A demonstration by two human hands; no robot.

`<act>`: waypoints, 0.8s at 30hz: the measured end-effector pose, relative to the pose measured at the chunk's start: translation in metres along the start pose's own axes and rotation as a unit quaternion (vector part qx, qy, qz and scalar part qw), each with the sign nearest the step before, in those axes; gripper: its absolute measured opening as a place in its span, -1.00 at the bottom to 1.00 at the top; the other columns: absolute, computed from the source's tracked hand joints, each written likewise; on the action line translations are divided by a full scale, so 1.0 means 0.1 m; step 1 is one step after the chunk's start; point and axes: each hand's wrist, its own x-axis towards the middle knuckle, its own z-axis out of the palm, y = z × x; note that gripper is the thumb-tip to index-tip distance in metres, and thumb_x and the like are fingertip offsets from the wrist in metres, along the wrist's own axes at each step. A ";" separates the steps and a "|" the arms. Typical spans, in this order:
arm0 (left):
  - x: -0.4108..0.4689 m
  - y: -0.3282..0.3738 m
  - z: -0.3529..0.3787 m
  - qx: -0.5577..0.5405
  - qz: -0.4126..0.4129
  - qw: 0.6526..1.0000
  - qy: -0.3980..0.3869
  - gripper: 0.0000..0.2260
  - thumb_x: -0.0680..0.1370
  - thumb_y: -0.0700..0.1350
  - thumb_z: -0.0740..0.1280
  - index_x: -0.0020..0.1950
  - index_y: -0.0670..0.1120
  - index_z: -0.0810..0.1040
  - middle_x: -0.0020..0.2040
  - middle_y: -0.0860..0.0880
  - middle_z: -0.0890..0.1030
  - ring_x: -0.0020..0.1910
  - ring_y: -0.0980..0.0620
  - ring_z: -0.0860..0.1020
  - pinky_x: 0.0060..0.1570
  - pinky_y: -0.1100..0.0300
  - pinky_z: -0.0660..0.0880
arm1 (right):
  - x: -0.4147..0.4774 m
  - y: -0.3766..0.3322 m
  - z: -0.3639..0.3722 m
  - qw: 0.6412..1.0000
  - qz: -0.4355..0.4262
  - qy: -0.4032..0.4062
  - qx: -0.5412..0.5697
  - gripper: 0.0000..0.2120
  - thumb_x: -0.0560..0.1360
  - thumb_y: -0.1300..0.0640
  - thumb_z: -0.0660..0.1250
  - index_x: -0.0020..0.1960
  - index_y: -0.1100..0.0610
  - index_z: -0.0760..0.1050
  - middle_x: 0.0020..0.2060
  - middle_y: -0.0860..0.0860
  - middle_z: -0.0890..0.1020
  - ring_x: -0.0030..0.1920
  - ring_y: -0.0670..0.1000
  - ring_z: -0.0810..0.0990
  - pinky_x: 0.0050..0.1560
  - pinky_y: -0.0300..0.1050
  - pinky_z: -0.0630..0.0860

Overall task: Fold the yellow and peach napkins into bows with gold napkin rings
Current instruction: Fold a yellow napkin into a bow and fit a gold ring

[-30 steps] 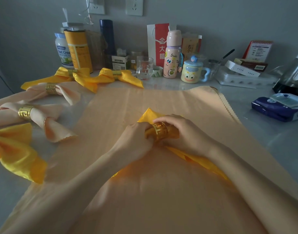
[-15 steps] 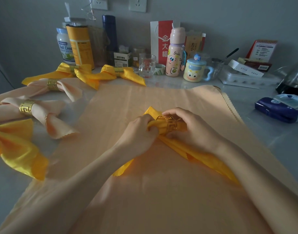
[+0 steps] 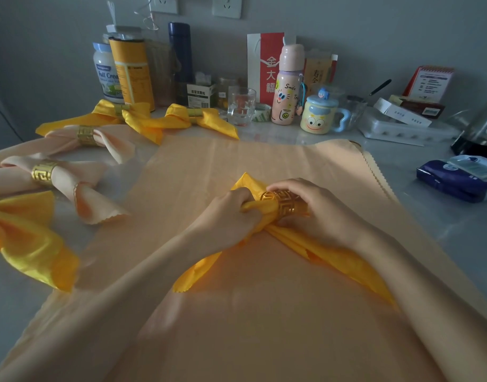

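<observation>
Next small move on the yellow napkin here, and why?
Probably pull more of the yellow satin napkin leftward through the gold fretwork napkin ring: the left hand grips only a short bunch past it, the right hand holds the ring.

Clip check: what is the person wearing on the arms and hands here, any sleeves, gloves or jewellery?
Nothing worn shows. The left grip and right grip are bare hands: no gloves, rings, watch or bracelet visible. The left forearm and right forearm are uncovered to the frame's edge, no sleeve in view.
</observation>
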 end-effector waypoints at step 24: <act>0.04 0.03 -0.09 -0.041 -0.072 0.996 0.045 -0.66 0.60 0.02 0.17 -0.23 -0.15 0.55 -0.33 0.00 0.48 -0.34 0.05 0.40 -0.36 0.21 0.29 | -0.02 -0.08 0.04 0.999 0.035 -0.001 -0.013 -0.53 0.35 0.10 0.50 0.21 -0.05 0.45 0.08 -0.09 0.47 0.07 -0.13 0.47 0.09 -0.33 0.41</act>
